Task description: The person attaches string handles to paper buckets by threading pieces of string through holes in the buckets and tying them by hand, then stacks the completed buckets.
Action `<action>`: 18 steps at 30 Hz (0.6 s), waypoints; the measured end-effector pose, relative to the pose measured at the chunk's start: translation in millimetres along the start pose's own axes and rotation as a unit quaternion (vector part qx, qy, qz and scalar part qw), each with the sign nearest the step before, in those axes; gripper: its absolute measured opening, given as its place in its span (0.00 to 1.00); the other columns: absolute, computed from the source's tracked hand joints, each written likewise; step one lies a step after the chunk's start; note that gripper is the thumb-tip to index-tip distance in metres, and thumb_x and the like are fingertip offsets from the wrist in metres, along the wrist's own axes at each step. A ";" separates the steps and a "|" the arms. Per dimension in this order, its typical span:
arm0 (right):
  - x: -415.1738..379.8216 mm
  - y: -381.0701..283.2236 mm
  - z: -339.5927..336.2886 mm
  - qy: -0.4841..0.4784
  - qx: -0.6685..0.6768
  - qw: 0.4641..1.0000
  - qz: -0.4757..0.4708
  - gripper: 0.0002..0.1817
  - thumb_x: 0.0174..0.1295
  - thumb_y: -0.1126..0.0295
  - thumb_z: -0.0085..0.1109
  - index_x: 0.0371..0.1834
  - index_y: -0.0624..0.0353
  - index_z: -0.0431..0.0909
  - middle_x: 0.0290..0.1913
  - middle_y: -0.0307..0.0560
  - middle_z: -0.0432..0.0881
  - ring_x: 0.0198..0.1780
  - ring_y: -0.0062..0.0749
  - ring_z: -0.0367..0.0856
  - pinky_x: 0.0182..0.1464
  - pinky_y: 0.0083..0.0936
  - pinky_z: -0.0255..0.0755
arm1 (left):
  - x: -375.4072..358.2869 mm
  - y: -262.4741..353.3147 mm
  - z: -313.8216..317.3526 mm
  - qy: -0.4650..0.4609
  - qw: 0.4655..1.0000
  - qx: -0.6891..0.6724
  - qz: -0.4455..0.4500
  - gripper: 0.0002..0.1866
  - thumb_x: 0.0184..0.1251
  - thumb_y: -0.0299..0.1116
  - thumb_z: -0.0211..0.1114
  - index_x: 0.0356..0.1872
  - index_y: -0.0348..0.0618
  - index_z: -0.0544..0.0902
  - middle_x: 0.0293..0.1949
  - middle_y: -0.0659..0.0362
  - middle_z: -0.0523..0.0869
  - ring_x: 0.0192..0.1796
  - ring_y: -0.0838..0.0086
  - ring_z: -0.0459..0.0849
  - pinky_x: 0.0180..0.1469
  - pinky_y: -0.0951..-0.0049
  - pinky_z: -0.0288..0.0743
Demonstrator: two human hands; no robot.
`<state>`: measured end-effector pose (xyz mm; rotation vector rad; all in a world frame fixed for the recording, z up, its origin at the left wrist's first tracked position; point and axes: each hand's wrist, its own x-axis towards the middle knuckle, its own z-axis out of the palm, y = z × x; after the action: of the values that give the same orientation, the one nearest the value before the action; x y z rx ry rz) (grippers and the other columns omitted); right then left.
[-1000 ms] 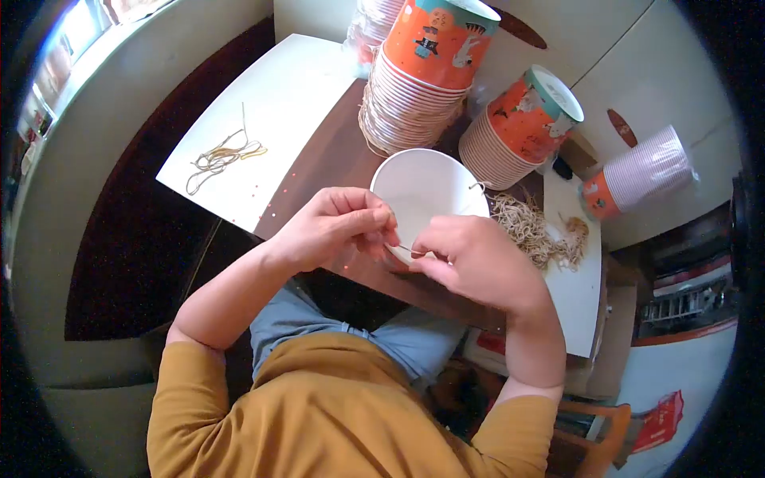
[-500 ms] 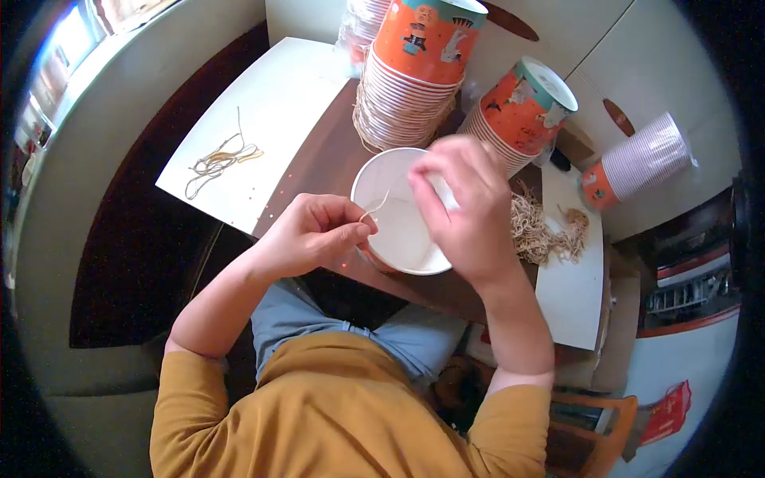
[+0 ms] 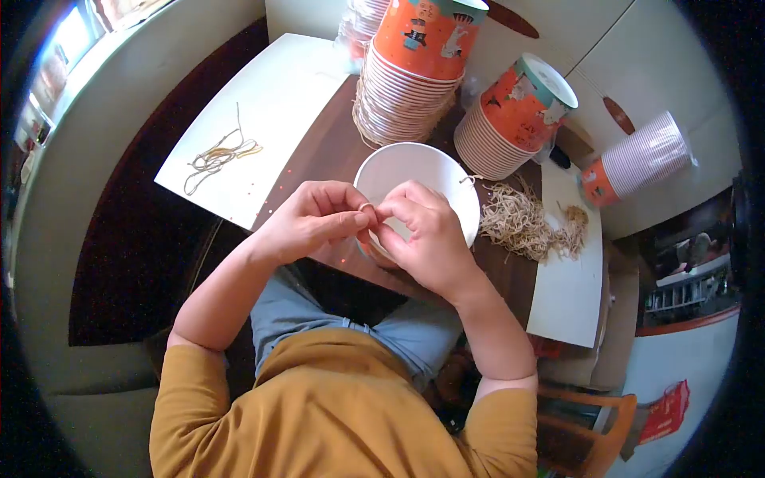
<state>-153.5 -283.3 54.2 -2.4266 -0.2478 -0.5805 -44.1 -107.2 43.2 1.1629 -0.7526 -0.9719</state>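
Observation:
A white-lined paper bucket (image 3: 454,171) sits at the table's near edge with its mouth facing up. At its near-left rim, my left hand (image 3: 319,219) is closed in a pinch on a thin beige string (image 3: 366,206). My right hand (image 3: 428,237) reaches over the bucket, thumb and fingers pressed together beside the left fingertips. The string's end between the two hands is hidden by the fingers. On the bucket's far right rim, a short piece of string (image 3: 470,179) is visible. A tangled heap of beige strings (image 3: 516,221) lies just right of the bucket.
Behind the bucket rises a tall stack of orange paper buckets (image 3: 410,88), with another stack (image 3: 510,119) to its right. A wrapped stack (image 3: 637,163) stands farther right. Loose cords (image 3: 219,163) lie on the white left table leaf (image 3: 263,95). A wooden chair (image 3: 610,430) is at lower right.
My right hand has come down and left from above the bucket to meet my left hand. The string's loose end no longer shows. The far right rim is now uncovered.

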 end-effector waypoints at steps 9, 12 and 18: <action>-22.0 -37.2 -5.6 0.123 -0.275 0.953 -0.043 0.12 0.48 0.72 0.66 0.37 0.55 0.79 0.35 0.38 0.76 0.34 0.35 0.74 0.38 0.35 0.64 | -8.9 4.8 16.4 0.076 0.996 0.039 -0.030 0.05 0.65 0.28 0.67 0.37 0.40 0.80 0.31 0.61 0.87 0.29 0.88 0.80 0.25 0.88 0.66; -27.4 -41.4 -3.4 0.146 -0.286 0.947 -0.028 0.16 0.47 0.73 0.67 0.42 0.56 0.81 0.38 0.38 0.77 0.35 0.34 0.75 0.38 0.33 0.65 | -10.8 6.0 16.6 0.083 0.995 0.041 -0.031 0.05 0.65 0.28 0.67 0.37 0.39 0.79 0.32 0.60 0.87 0.30 0.87 0.81 0.26 0.87 0.67; -25.5 -37.6 -11.6 0.096 -0.132 0.986 -0.033 0.15 0.45 0.75 0.68 0.40 0.55 0.82 0.38 0.41 0.77 0.38 0.38 0.76 0.42 0.35 0.67 | -9.7 5.3 11.0 0.059 0.996 0.045 -0.045 0.07 0.67 0.30 0.65 0.39 0.37 0.79 0.31 0.61 0.86 0.26 0.87 0.78 0.27 0.85 0.72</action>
<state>-191.8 -261.7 70.6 -2.5990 -0.1809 -0.9217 -56.6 -102.2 51.1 1.3308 -0.6590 -0.9426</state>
